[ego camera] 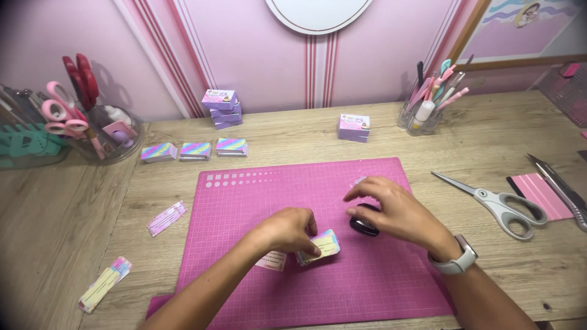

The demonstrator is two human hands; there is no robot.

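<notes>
The left hand (287,229) grips a small stack of cards (319,247) on the pink cutting mat (244,201); the right hand (391,211) closes its fingers on a black stamp (363,227). Finished stacks (194,150) wait behind.

The right hand (397,211) hides most of a small dark object (364,227).

Your left hand (288,229) holds a card stack (319,246) on the mat (244,201); your right hand (397,211) covers a small object (363,227) just right of it. Scissors (498,201) lie right of the mat; three stacks (194,150) lie far left.
</notes>
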